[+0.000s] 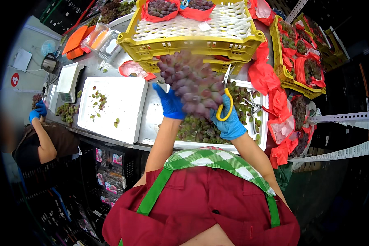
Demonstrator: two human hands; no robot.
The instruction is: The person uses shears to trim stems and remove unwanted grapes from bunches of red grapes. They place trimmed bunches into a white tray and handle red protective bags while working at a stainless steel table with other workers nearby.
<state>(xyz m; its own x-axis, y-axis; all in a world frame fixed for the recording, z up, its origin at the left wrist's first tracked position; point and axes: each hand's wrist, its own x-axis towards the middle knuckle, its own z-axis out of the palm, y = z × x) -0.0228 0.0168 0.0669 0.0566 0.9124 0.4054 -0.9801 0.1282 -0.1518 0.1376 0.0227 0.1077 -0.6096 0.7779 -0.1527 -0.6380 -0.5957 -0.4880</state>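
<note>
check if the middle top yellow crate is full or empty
The crate is partly filled: red-wrapped grapes sit toward the back, with bare white netting in front.

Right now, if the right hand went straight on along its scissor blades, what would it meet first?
Probably the stacked yellow crates, ahead of the right hand and scissors; depth is unclear.

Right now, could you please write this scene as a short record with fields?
left hand: blue-gloved, against a purple grape bunch; fingers partly hidden
right hand: blue-gloved, holding yellow-handled scissors, blades pointing away from the person
below: white tray with loose grapes
left: white box with small scattered bits on top
beyond: stacked yellow crates
far left: co-worker's blue-gloved hands
</note>
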